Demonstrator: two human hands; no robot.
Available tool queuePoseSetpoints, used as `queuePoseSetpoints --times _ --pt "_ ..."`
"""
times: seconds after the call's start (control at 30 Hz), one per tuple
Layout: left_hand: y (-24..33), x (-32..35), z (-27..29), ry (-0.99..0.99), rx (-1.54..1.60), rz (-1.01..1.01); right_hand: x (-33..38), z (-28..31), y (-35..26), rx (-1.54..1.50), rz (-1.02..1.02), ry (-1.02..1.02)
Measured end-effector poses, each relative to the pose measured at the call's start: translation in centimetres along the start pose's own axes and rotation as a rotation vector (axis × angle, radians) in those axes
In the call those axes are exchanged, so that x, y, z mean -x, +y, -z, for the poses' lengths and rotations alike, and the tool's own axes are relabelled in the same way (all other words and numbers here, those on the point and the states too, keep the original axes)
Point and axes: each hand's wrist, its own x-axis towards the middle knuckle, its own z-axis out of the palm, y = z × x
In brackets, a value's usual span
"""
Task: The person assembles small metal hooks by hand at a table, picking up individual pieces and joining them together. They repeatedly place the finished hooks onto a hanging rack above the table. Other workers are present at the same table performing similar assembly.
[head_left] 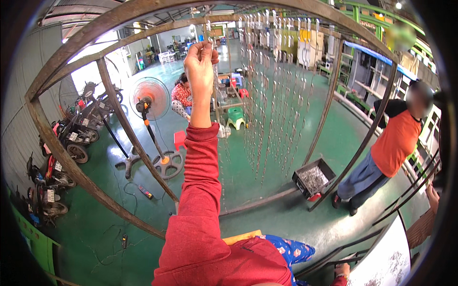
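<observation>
My left hand (pixel 200 59) is raised high in front of me, close to the upper bar of a brown metal frame (pixel 157 32). Its thumb and fingers are pinched together; what is between them is too small to make out. To its right, many shiny metal chains of linked small pieces (pixel 274 95) hang in rows from the frame. Low at the right, my right hand (pixel 342 270) is at the edge of a white tabletop (pixel 381 267) strewn with small dark metal pieces (pixel 393 267). Its fingers are too small and partly hidden to read.
A black bin of small metal parts (pixel 314 178) stands beyond the frame's lower bar. A standing fan (pixel 150 102) and motorbikes (pixel 81 124) are at left. One person in an orange shirt (pixel 396 133) stands at right; another sits (pixel 182 97) near a green stool (pixel 235 116).
</observation>
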Motion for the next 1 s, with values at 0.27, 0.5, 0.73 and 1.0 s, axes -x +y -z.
queuePoseSetpoints --times 0.27,0.5,0.73,1.0 --pt "-1.3 -6.8 1.0 0.008 -0.256 -0.133 3.6 2.5 -3.3 0.107 0.124 -0.064" --pt "-1.9 -12.2 0.0 -0.044 -0.269 -0.106 4.1 3.9 -4.9 0.132 0.044 -0.135" --pt "-5.0 -16.0 -1.8 -0.024 -0.216 -0.018 6.3 4.9 -6.5 0.125 0.025 -0.129" --pt "-8.6 -17.4 -2.6 -0.044 -0.448 -0.015 5.5 4.6 -5.4 0.115 0.059 -0.082"
